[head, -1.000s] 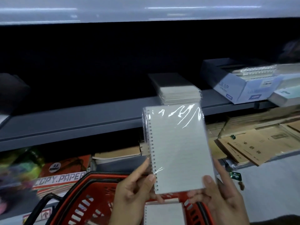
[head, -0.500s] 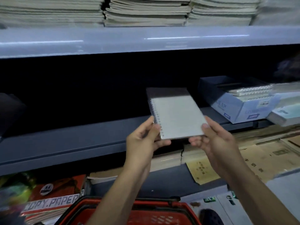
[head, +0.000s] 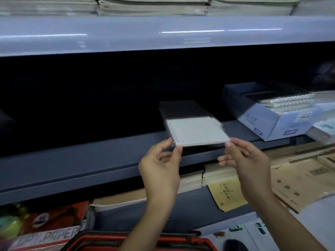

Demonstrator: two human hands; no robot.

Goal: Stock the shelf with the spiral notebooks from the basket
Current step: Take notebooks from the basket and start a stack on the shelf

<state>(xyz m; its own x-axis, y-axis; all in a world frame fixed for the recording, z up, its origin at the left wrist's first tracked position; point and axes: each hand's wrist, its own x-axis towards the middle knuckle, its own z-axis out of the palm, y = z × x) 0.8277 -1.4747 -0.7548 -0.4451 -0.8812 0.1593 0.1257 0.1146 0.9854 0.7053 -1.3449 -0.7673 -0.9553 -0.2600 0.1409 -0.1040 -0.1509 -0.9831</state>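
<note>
Head view: both hands (head: 195, 160) pinch notebook (head: 196, 132) near corners over shelf (head: 90, 160) stack; best slid square, spirals aligned.

Bottom left corner, a red paper pack (head: 52, 227) shows "PAPER" in big pale letters, the start cut off, with a round "A4" badge above it. The blue box (head: 268, 122) at the shelf's right end carries small labels, too blurred to read. The printing on the tan envelope (head: 226, 192) is illegible.
</note>
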